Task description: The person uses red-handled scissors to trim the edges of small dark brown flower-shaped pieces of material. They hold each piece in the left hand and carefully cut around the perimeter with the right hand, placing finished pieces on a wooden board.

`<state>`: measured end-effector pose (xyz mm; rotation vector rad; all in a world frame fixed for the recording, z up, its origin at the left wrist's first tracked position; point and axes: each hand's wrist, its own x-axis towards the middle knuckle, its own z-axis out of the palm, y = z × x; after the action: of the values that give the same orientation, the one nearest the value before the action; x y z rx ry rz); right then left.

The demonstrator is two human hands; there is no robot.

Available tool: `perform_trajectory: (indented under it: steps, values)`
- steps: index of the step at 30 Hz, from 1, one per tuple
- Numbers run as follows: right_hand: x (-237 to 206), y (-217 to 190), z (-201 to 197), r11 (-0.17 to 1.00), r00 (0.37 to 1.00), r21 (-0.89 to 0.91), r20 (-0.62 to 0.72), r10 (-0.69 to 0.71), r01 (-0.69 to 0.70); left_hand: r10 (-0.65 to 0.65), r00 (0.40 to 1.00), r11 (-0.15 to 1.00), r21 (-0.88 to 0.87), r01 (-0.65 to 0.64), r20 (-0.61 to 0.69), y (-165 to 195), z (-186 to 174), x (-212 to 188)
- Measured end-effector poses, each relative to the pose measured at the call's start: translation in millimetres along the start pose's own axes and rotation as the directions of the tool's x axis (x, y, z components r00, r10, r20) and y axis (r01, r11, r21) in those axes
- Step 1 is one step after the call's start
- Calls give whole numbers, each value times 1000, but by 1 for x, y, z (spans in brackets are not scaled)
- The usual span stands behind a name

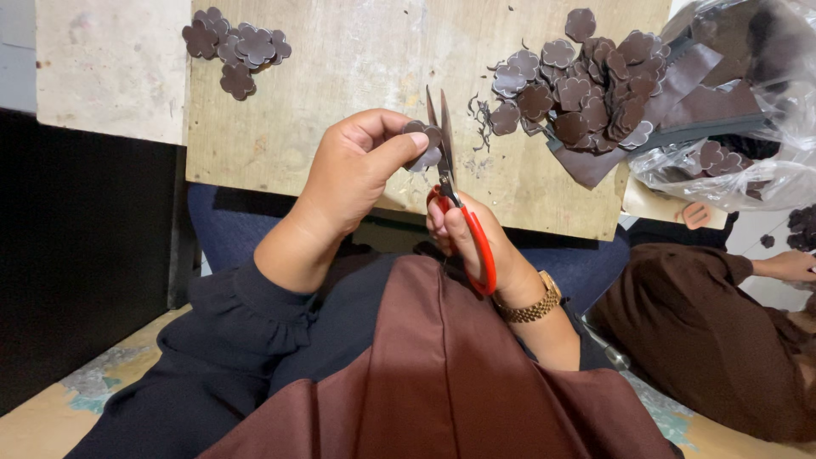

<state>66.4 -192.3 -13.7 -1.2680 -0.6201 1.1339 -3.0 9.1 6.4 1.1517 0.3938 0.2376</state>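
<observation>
My left hand (353, 170) pinches a small dark brown flower-shaped piece (425, 146) between thumb and fingers, just above the near edge of a plywood board (340, 76). My right hand (476, 242) grips red-handled scissors (463, 221), wrist wearing a gold watch. The scissor blades (442, 127) point away from me and stand slightly apart around the right side of the piece. Both hands hover over my lap, which is covered by brown cloth.
A big heap of cut brown flower pieces (586, 89) and dark strips lies at the board's right. A smaller pile of flower pieces (234, 47) sits at the far left. A clear plastic bag (739, 102) with more material is at the right. Another person's hand (786, 265) and brown sleeve are at the right edge.
</observation>
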Motion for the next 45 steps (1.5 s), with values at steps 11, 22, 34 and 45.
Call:
perform_trajectory:
  steps: [11, 22, 34, 45]
  values:
    - [0, 1, 1, 999, 999, -15, -11, 50, -50, -30, 999, 997, 64, 32, -34, 6, -3, 0]
    - [1, 8, 1, 998, 998, 21, -33, 62, -61, 2, 1000, 997, -78, -2, 5, -8, -5, 8]
    - [5, 24, -9, 982, 992, 178, -93, 84, -66, 12, 998, 994, -110, -6, 57, -15, 10, 24]
    - [3, 16, -11, 976, 997, 211, -49, 61, -49, -51, 998, 999, -2, 51, 42, -10, 18, 28]
